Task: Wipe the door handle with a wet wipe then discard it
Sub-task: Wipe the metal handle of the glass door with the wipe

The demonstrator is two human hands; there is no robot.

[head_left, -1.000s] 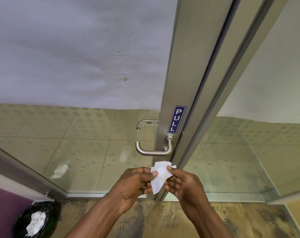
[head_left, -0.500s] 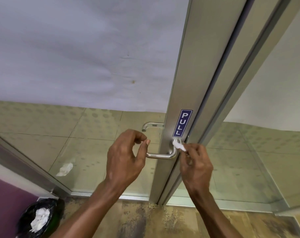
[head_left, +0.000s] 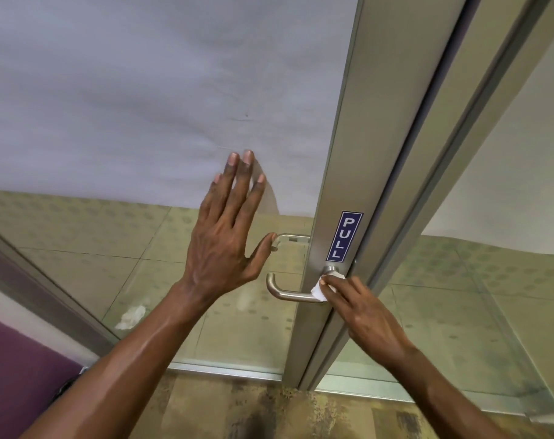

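A brushed-metal lever door handle sticks out to the left from the aluminium door frame, just below a blue PULL sticker. My right hand presses a small white wet wipe against the handle's right end, near its base. My left hand is flat against the glass door above and left of the handle, fingers spread, holding nothing.
The glass door has white frosted film on its upper part and shows a second handle on the far side. A white crumpled reflection shows low on the glass. A purple wall stands at the lower left.
My left hand has let go near the handle and risen to lie flat on the glass. My right hand has slid the wipe down onto the handle's bend. The camera moved closer.
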